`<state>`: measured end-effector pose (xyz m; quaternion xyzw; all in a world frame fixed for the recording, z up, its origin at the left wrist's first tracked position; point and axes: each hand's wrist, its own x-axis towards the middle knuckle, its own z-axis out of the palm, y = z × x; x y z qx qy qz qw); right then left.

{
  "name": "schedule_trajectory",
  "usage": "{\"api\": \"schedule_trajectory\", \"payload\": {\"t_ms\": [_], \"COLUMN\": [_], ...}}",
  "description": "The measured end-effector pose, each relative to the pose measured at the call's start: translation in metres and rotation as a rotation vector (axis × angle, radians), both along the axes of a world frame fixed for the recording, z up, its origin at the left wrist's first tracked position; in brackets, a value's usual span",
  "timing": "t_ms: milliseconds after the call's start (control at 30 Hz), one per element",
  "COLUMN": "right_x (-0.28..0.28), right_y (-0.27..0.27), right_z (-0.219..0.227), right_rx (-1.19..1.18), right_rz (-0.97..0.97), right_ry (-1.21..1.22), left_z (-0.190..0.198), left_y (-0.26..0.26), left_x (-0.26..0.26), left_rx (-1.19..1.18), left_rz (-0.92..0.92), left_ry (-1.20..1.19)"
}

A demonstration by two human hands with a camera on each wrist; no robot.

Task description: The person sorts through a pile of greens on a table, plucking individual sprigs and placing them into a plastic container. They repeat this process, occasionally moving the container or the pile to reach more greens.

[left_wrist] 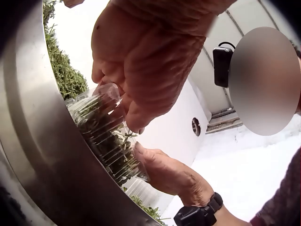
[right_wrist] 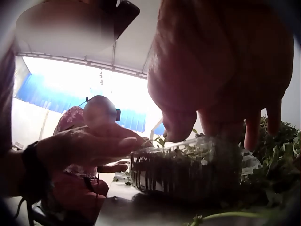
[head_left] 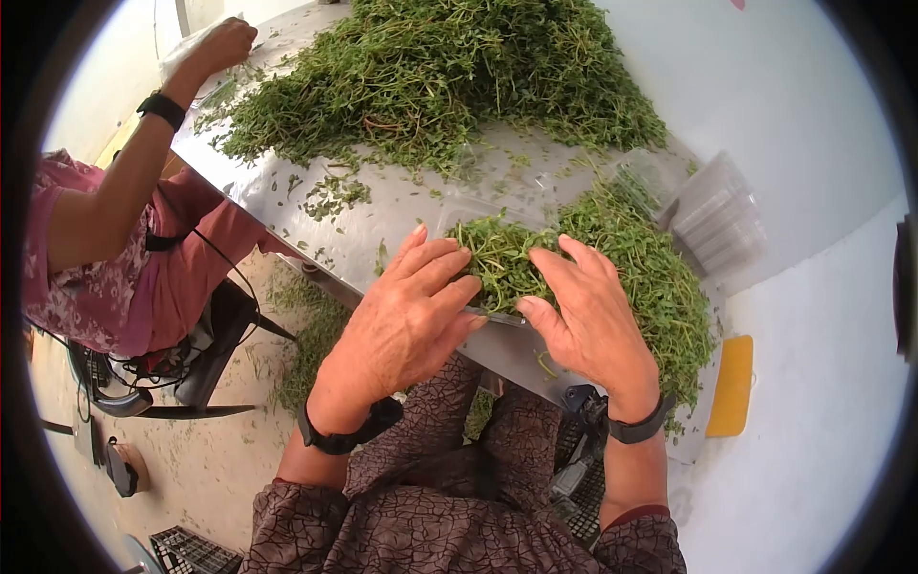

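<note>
A clear plastic clamshell box (head_left: pixel 497 263) packed with green herb sprigs sits at the near edge of a steel table (head_left: pixel 421 206). My left hand (head_left: pixel 416 311) lies flat over the box's left side, fingers straight. My right hand (head_left: pixel 583 306) presses on the herbs at the box's right side, thumb at the near rim. The left wrist view shows the box (left_wrist: pixel 106 136) from below, under my left hand (left_wrist: pixel 141 70), with the right thumb against it. In the right wrist view the herb-filled box (right_wrist: pixel 183 172) sits under my right fingertips (right_wrist: pixel 221 125).
A large heap of loose herbs (head_left: pixel 440 67) covers the far table, a smaller pile (head_left: pixel 660 277) lies right of the box. Empty clear boxes (head_left: pixel 717 215) are stacked at the right. A yellow object (head_left: pixel 733 383) lies lower right. Another person (head_left: pixel 124 220) sits at left, hand on the table.
</note>
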<state>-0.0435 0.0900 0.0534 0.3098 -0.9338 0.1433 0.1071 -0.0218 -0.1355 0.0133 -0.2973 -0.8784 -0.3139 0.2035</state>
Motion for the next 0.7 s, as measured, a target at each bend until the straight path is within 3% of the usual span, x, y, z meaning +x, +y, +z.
{"api": "schedule_trajectory", "payload": {"t_ms": [333,700], "right_x": [0.006,-0.006], "right_y": [0.017,0.012], "right_z": [0.012,-0.011], "right_rx": [-0.274,-0.223], "right_rz": [-0.086,-0.009], "right_ry": [0.027,-0.042], "left_z": [0.013,0.004], "left_y": [0.0,0.026], "left_x": [-0.003,-0.015], "left_rx": [0.061,-0.148], "left_rz": [0.002,-0.035], "left_ry": [0.104,0.081]}}
